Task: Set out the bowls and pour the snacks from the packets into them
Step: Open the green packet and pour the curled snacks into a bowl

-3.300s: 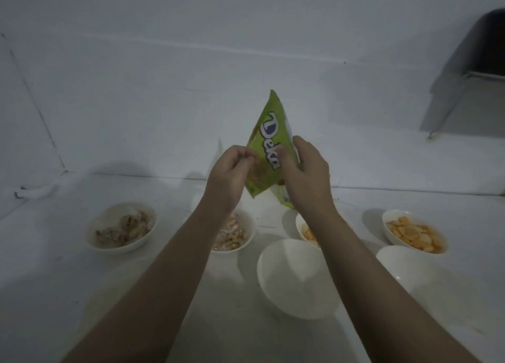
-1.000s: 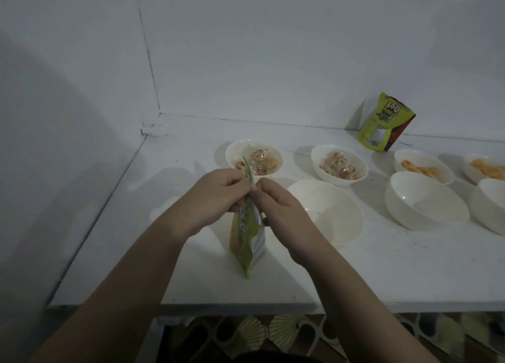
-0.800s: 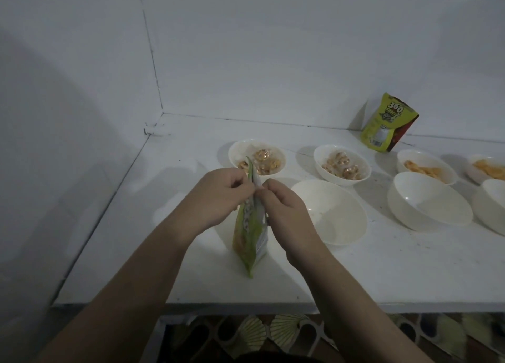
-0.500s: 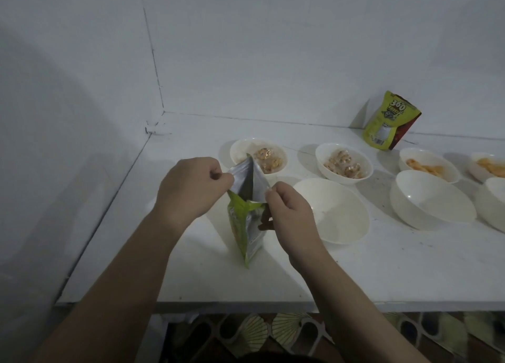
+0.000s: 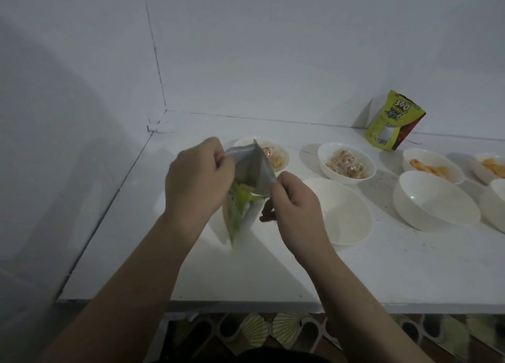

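Gripping the torn top of a green packet [image 5: 240,198], both hands were pulling its mouth apart. The left hand [image 5: 196,182] pinched one side of the opening, the right hand [image 5: 293,201] pinched the other, so the silver lining showed wide between them. Some yellowish snack bits were visible down inside. The packet hung over the white surface [image 5: 382,275], near its left end; couldn't tell if its bottom corner was actually touching.

Just right of the right hand sat a big empty bowl [image 5: 344,212], partly hidden by the wrist. Further right was a second empty bowl [image 5: 434,201], and a third one [image 5: 496,204] was cut off by the frame edge.

Behind those was a back row of smaller bowls, already filled. One with brownish snacks [image 5: 276,155] peeked out from behind the open packet, the next [image 5: 345,163] held pale brownish pieces, and two more had orange stuff: one [image 5: 431,166] behind the second empty bowl, and another [image 5: 490,166] at the far right edge.

A yellow-green pouch [image 5: 393,122] marked "360" leaned against the back wall, well apart from the hands. Light was pretty dim. Patterned floor tiles [image 5: 273,332] showed below the surface's front edge.
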Available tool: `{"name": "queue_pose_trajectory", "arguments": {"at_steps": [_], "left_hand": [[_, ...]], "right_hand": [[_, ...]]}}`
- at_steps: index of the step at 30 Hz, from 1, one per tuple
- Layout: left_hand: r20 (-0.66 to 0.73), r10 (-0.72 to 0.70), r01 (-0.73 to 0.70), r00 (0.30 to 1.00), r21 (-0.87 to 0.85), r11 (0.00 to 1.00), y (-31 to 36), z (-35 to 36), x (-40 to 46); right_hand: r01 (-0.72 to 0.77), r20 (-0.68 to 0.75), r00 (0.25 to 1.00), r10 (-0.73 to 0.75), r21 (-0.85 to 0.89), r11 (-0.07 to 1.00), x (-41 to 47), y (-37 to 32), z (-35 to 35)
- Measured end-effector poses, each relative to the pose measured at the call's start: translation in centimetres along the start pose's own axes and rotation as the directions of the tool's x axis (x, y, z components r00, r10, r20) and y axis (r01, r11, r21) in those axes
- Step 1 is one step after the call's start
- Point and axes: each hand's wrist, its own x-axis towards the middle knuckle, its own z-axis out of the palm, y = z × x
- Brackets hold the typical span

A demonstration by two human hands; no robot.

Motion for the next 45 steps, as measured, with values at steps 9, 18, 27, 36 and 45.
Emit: {"name": "queue_pose_trajectory", "arguments": {"at_steps": [9,18,27,36,45], "left_hand": [[0.148,-0.106,0.148,0.983,-0.312,0.938,-0.2,2.1,-1.5],[0.65,0.051,0.196,0.758,-0.302,0.933,-0.9,1.4,-1.2],[0.547,-0.105,0.454,0.83,-0.555,0.697,-2.7,3.3,-1.1],[0.682,-0.396,0.77,0.615,-0.41,0.489,-6.0,8.2,-1.5],[0.583,-0.521,0.727,0.623,-0.678,0.11,-5.9,8.9,-0.8]], "right_hand": [[0.069,-0.001,0.998,-0.069,0.058,0.996,0.0,1.0,0.9],[0.008,-0.107,0.994,0.002,0.088,0.996,0.2,1.5,0.2],[0.074,-0.089,0.994,-0.062,0.137,0.988,0.4,0.9,-0.9],[0.138,-0.02,0.99,-0.136,0.148,0.979,-0.6,0.3,-0.9],[0.201,-0.042,0.979,-0.2,0.013,0.98,-0.8,-0.2,-1.9]]}}
